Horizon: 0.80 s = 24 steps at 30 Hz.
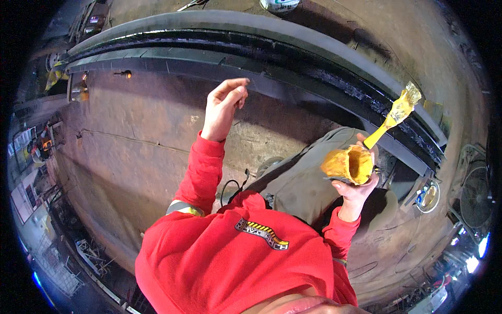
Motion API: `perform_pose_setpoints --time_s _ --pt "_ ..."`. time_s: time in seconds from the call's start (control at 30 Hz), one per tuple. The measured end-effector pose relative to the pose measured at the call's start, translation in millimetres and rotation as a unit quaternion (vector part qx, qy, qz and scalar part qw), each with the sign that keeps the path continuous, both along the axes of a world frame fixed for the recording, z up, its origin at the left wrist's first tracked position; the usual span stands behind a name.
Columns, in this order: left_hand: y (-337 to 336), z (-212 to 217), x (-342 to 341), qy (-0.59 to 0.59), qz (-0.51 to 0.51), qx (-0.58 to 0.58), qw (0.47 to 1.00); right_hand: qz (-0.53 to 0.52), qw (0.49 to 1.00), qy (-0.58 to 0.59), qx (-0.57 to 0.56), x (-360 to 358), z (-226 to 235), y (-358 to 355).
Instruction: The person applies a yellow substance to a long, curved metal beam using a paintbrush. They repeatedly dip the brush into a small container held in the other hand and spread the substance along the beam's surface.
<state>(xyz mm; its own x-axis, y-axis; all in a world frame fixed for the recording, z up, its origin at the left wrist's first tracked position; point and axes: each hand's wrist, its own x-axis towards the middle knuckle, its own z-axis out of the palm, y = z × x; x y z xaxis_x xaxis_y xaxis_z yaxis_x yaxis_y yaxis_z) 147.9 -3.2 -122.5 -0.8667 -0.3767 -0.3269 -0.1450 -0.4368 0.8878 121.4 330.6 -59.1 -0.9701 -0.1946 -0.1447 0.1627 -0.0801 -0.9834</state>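
On my feed, the wearer's right hand (358,189) is wrapped around a paint cup (337,164), holding it in front of the grey trousers (295,180), on the right of my view. The cup's wall is glossy orange-yellow and unevenly coated; its rim looks irregular, and through the tilted mouth I see a darker ochre, shaded interior, too dim for me to judge the contents.

A paintbrush (389,123) slants up and right from the cup's rim. Its handle is bright yellow, its broad part is smeared with yellow and greyish patches, and the bristle end is pale and matted. The handle's lower end meets the right hand's fingers; I can't tell how firmly they hold it.

The left hand (226,104) is narrowed, fingers curled, near a long steel beam (219,42) with a glossy black channel. I can't tell whether its fingertips pinch anything.
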Motion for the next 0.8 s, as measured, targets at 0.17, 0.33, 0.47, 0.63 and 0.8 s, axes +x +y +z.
perform_pose_setpoints --time_s 0.17,0.33,0.47,0.63,0.8 --pt "2.1 -54.5 38.8 -0.168 -0.082 0.000 0.982 -0.060 0.997 0.031 0.027 -2.8 4.3 9.9" --pt "36.8 -32.9 21.3 -0.076 -0.159 -0.062 0.982 -0.062 0.995 0.033 0.070 -11.3 21.6 22.4" --pt "74.1 8.7 -49.9 0.069 -0.274 -0.128 0.951 -0.157 0.977 0.090 0.109 10.9 44.7 58.5" --pt "189.6 71.0 -120.4 0.183 -0.461 -0.168 0.852 -0.400 0.910 0.104 -0.007 65.8 84.5 116.8" --pt "405.8 35.2 -142.2 0.229 -0.696 -0.128 0.668 -0.471 0.852 0.152 0.169 123.7 91.2 198.2"
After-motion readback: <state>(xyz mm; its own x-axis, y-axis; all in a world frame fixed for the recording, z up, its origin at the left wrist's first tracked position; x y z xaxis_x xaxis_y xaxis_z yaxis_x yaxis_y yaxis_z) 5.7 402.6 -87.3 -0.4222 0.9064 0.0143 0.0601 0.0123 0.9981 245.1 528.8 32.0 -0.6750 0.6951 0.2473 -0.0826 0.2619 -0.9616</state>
